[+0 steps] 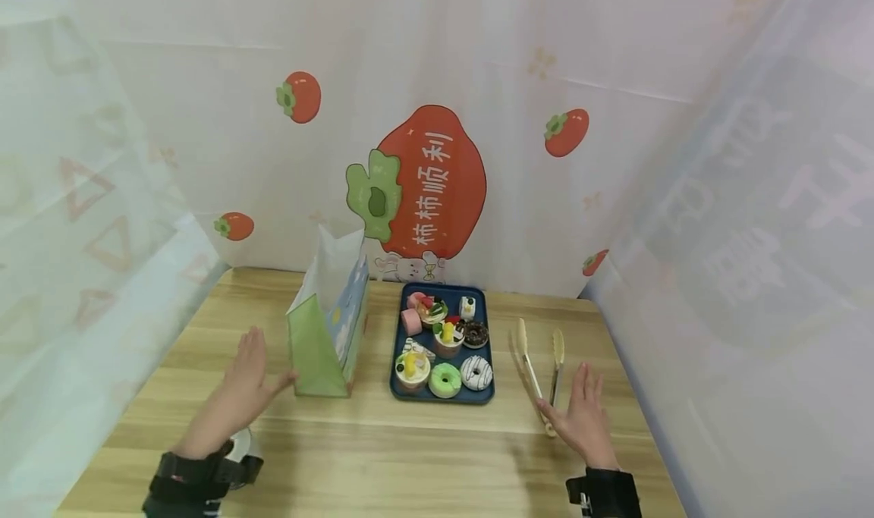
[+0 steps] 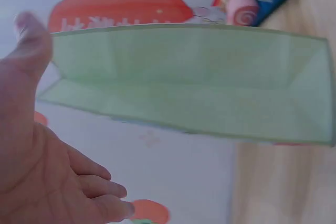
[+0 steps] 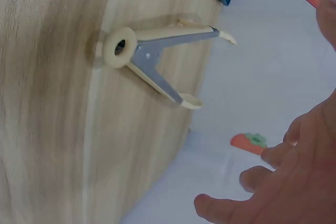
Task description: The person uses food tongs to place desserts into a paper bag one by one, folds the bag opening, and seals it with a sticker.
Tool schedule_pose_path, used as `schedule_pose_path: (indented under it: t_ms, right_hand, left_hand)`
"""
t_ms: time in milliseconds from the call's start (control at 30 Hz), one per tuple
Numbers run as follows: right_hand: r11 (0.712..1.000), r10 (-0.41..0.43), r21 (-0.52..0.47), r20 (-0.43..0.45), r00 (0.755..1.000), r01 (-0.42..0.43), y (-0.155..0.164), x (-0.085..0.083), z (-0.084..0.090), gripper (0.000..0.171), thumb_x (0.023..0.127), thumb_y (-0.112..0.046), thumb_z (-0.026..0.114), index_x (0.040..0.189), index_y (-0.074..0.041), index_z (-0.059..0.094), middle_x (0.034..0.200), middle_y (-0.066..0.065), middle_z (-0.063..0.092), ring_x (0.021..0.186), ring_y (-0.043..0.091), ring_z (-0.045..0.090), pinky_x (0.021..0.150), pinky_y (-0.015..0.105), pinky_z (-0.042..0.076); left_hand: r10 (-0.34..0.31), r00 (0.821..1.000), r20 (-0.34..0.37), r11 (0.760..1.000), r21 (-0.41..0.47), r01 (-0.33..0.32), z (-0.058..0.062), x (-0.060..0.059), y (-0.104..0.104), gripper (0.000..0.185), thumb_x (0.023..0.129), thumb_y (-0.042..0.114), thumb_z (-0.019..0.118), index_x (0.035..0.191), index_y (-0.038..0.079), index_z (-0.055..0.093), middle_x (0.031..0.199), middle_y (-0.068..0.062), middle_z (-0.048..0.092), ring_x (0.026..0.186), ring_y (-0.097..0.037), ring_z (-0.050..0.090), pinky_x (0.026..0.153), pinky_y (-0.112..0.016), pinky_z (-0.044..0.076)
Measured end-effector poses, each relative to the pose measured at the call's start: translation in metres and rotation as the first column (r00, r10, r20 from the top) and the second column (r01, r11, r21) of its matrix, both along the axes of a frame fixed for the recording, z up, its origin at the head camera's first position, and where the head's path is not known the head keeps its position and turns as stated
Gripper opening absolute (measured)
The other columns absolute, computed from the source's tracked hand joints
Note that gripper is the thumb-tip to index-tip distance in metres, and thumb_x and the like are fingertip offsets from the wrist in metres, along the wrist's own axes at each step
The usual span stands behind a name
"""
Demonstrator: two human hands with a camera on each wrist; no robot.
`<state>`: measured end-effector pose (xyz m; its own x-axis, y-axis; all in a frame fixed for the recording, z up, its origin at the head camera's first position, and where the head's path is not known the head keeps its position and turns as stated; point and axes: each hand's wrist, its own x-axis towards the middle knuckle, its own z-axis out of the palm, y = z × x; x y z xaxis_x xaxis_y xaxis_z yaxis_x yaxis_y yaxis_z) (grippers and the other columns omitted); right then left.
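Only readable writing I could find was on the big red persimmon print (image 1: 426,180) on the white backdrop curtain (image 1: 478,63): four pale Chinese characters, 柿柿顺利, running on a slant across the fruit. From the left wrist view the same print (image 2: 118,9) showed up above the green paper bag (image 2: 189,82), but the characters were upside down and too blurry to make out. The sheer side curtain (image 1: 765,222), to the right of the persimmon print, carried big faint white characters, too washed out for me to read. Nothing legible on the bag itself.
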<state>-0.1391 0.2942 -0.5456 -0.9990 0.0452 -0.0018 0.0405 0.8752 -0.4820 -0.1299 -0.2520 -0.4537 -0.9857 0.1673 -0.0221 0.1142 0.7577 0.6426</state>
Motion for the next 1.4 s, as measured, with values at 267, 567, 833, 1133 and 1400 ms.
schedule_pose_path:
  t_ms: [267,567,833,1133,1400]
  right_hand:
    - [0.996,-0.068,-0.05,0.148,0.987,0.076,0.005,-0.021,-0.027,0.115,0.09,-0.041,0.074,0.148,0.022,-0.002,0.141,0.055,0.021,0.125,0.072,0.031,0.103,0.071,0.031]
    - [0.993,-0.114,-0.007,0.179,0.977,0.118,0.004,-0.038,-0.049,0.099,0.088,-0.031,0.077,0.139,0.027,0.016,0.119,0.055,0.039,0.103,0.066,0.052,0.086,0.064,0.046]
    - [0.99,-0.117,-0.061,0.18,0.977,0.13,0.008,-0.051,-0.059,0.062,0.082,-0.022,0.073,0.111,0.023,0.041,0.094,0.037,0.054,0.085,0.047,0.059,0.077,0.058,0.05]
    - [0.994,-0.021,-0.102,0.158,0.987,0.038,0.039,-0.047,-0.05,0.079,0.095,-0.029,0.065,0.133,0.029,0.028,0.119,0.05,0.049,0.108,0.061,0.055,0.09,0.064,0.046]
    - [0.992,0.103,-0.081,0.049,0.993,-0.099,0.054,-0.025,-0.005,0.062,0.089,-0.029,0.077,0.123,0.016,0.051,0.074,0.003,0.05,0.063,0.015,0.047,0.061,0.032,0.038]
  left_hand:
    - [-0.083,0.992,-0.091,0.996,0.02,0.085,0.073,-0.043,-0.001,0.089,0.109,0.046,0.038,0.151,-0.017,-0.008,0.157,-0.043,-0.005,0.143,-0.061,0.006,0.113,-0.068,0.012]
    - [-0.205,0.979,0.018,0.97,-0.128,0.206,0.092,-0.115,0.009,0.065,0.104,0.026,0.054,0.139,-0.025,0.034,0.129,-0.045,0.05,0.106,-0.051,0.06,0.086,-0.055,0.05]
    - [-0.219,0.965,0.142,0.974,-0.031,0.226,0.078,-0.13,0.002,0.012,0.1,0.009,0.048,0.1,-0.002,0.053,0.078,-0.01,0.054,0.06,-0.018,0.05,0.063,-0.034,0.046]
    - [-0.222,0.974,0.056,0.963,-0.143,0.227,0.077,-0.133,0.004,0.02,0.1,0.007,0.045,0.08,0.006,0.046,0.064,-0.004,0.045,0.051,-0.017,0.046,0.06,-0.034,0.04]
    - [-0.231,0.972,-0.029,0.962,-0.157,0.224,0.073,-0.136,0.005,0.012,0.096,0.003,0.049,0.085,0.003,0.055,0.063,-0.003,0.048,0.05,-0.015,0.048,0.055,-0.033,0.041]
